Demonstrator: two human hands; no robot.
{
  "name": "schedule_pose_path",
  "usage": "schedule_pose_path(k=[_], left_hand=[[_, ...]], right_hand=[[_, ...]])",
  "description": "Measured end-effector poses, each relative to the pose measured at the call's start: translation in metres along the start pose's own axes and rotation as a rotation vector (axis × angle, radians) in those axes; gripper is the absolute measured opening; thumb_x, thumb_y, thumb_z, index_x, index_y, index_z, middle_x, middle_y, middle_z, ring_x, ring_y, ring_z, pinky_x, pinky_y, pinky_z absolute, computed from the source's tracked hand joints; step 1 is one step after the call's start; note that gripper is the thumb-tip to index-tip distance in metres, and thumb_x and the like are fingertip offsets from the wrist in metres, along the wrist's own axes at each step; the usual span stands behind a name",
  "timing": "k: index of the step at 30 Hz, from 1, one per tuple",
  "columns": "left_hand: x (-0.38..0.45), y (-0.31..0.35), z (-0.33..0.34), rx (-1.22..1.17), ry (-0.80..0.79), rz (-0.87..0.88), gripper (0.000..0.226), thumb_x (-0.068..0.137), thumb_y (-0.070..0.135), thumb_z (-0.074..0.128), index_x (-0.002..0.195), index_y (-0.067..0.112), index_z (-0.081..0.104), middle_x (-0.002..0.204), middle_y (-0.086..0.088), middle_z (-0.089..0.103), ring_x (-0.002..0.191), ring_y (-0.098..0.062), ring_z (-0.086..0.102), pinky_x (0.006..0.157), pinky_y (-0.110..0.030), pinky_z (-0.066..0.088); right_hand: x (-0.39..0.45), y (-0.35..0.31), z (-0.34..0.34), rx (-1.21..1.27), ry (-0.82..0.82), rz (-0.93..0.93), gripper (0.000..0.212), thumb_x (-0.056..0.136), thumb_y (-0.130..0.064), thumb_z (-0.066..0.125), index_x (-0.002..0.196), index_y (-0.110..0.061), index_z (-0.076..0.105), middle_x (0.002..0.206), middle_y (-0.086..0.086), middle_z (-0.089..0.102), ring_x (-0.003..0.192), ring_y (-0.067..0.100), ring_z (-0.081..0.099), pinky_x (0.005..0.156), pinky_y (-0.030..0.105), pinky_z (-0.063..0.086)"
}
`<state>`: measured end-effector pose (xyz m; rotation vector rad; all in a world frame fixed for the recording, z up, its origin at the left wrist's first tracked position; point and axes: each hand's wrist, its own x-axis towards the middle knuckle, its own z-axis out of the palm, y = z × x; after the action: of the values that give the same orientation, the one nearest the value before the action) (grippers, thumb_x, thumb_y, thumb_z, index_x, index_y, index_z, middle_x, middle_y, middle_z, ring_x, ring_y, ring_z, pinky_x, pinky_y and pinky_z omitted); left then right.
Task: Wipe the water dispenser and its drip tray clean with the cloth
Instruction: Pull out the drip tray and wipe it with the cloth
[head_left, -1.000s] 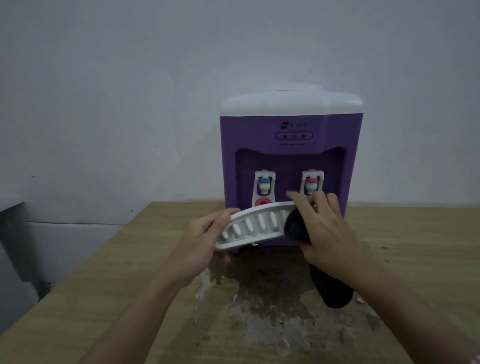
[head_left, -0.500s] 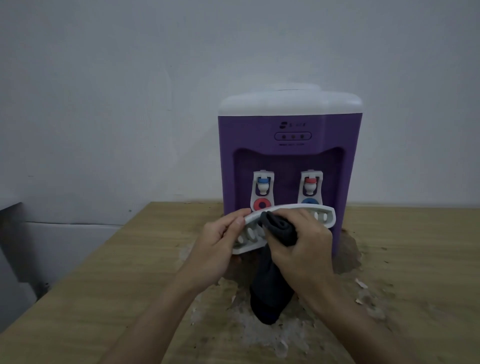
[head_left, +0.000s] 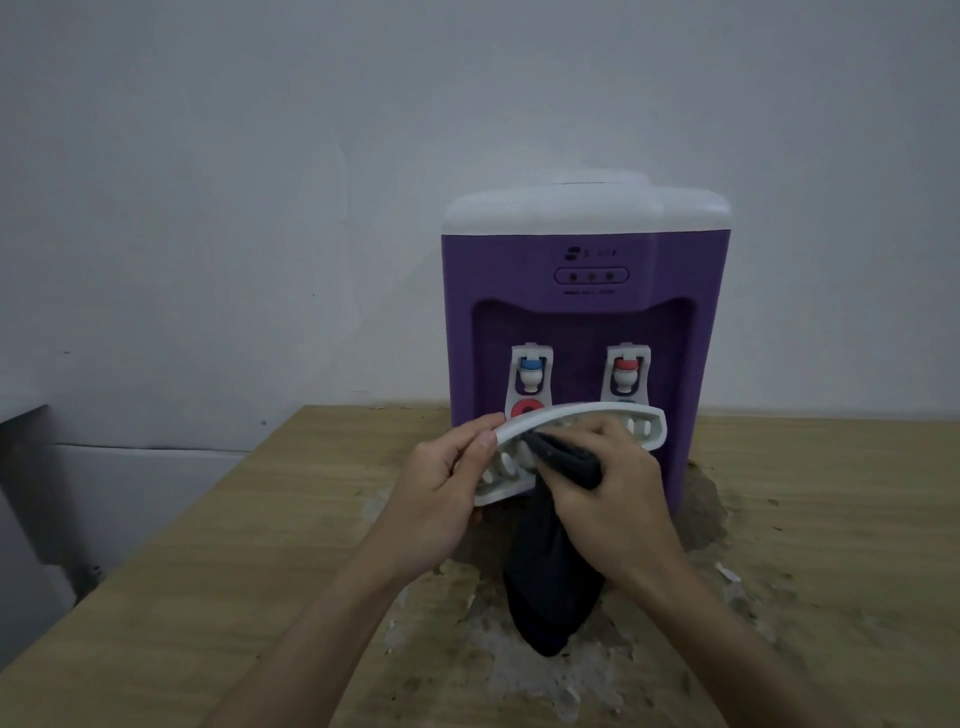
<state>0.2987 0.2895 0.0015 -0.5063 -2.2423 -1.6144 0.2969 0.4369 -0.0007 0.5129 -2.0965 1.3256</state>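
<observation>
A purple water dispenser (head_left: 587, 291) with a white top stands on the wooden table at the back, with a blue tap and a red tap in its recess. In front of it my left hand (head_left: 441, 493) holds the white slotted drip tray (head_left: 644, 421) by its left end, lifted off the table and tilted toward me. My right hand (head_left: 618, 499) presses a dark cloth (head_left: 550, 587) onto the middle of the tray. The rest of the cloth hangs down below the tray toward the table.
The wooden table (head_left: 234, 545) has a patch of worn, flaking surface (head_left: 545, 680) in front of the dispenser. A white wall (head_left: 260, 208) rises right behind. The table's left edge drops off to a grey floor area (head_left: 41, 519).
My right hand slid the cloth from the tray's right end to its middle. The tray tipped more toward me and shifted slightly right in my left hand.
</observation>
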Motion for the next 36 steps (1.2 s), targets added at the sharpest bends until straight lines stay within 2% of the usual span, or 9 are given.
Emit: schedule_pose_path(k=[6,9,12,15,18,21,27,31,36], left_hand=[[-0.002,0.000,0.003,0.049,-0.017,0.021,0.026,0.097,0.022,0.040,0.115,0.037,0.052,0.101,0.019,0.063,0.095,0.006,0.058,0.080,-0.010,0.045],[-0.006,-0.005,0.004,0.028,0.042,-0.007,0.028,0.096,0.023,0.041,0.119,0.033,0.055,0.100,0.014,0.065,0.090,-0.001,0.059,0.079,-0.018,0.048],[-0.009,-0.009,0.006,0.045,0.049,-0.032,0.028,0.096,0.023,0.041,0.119,0.032,0.056,0.100,0.017,0.063,0.088,0.006,0.058,0.076,-0.013,0.047],[-0.008,-0.010,0.004,0.034,0.055,-0.052,0.027,0.096,0.025,0.041,0.116,0.036,0.055,0.104,0.020,0.062,0.094,0.009,0.057,0.081,-0.011,0.046],[-0.003,-0.007,0.002,-0.028,0.067,-0.074,0.029,0.096,0.025,0.041,0.120,0.029,0.057,0.104,0.011,0.066,0.094,-0.001,0.061,0.081,-0.018,0.049],[0.001,0.000,0.004,-0.105,0.088,-0.081,0.026,0.096,0.023,0.041,0.114,0.029,0.060,0.101,-0.005,0.068,0.087,-0.015,0.061,0.065,-0.018,0.051],[0.005,-0.002,-0.003,-0.227,0.144,-0.148,0.029,0.096,0.026,0.042,0.114,0.024,0.065,0.087,0.006,0.067,0.062,-0.004,0.055,0.049,-0.019,0.046],[0.005,0.001,-0.001,-0.287,0.137,-0.164,0.029,0.096,0.026,0.041,0.112,0.021,0.066,0.076,0.004,0.063,0.053,-0.005,0.052,0.046,-0.020,0.045],[0.004,0.007,0.000,-0.337,0.121,-0.161,0.029,0.095,0.025,0.043,0.110,0.022,0.067,0.078,0.003,0.066,0.057,-0.006,0.053,0.045,-0.019,0.046]], right_hand=[[-0.001,0.006,0.002,-0.187,0.178,-0.182,0.026,0.065,0.006,0.075,0.085,-0.009,0.073,0.074,-0.001,0.063,0.066,0.006,0.054,0.068,0.002,0.040],[-0.001,0.011,0.006,-0.325,0.043,-0.197,0.023,0.062,0.010,0.069,0.081,-0.003,0.071,0.072,0.000,0.050,0.061,0.001,0.040,0.058,0.004,0.037],[0.000,0.014,0.004,-0.453,-0.151,-0.182,0.023,0.064,0.011,0.065,0.084,0.001,0.070,0.080,0.003,0.046,0.067,0.012,0.041,0.056,0.009,0.030],[0.000,0.015,-0.003,-0.548,-0.272,-0.246,0.020,0.067,0.010,0.063,0.082,-0.001,0.068,0.086,0.004,0.042,0.078,0.017,0.043,0.056,0.023,0.040],[0.001,0.016,-0.011,-0.530,-0.221,-0.325,0.024,0.060,0.013,0.065,0.078,-0.003,0.067,0.085,0.000,0.037,0.074,0.014,0.039,0.053,0.011,0.033],[0.004,0.013,-0.018,-0.530,-0.112,-0.351,0.023,0.058,0.016,0.067,0.074,-0.001,0.064,0.084,0.004,0.041,0.074,0.015,0.041,0.053,0.011,0.034],[0.005,0.015,-0.036,-0.499,0.203,-0.487,0.025,0.062,0.011,0.062,0.085,0.004,0.067,0.091,0.019,0.058,0.088,0.020,0.046,0.074,0.018,0.041],[0.002,0.013,-0.031,-0.565,0.119,-0.673,0.030,0.062,0.010,0.069,0.091,0.004,0.069,0.097,0.018,0.065,0.091,0.024,0.047,0.080,0.027,0.044],[-0.003,0.020,-0.021,-0.585,0.043,-0.700,0.037,0.059,0.011,0.078,0.094,0.002,0.068,0.101,0.017,0.067,0.091,0.023,0.047,0.078,0.031,0.049]])
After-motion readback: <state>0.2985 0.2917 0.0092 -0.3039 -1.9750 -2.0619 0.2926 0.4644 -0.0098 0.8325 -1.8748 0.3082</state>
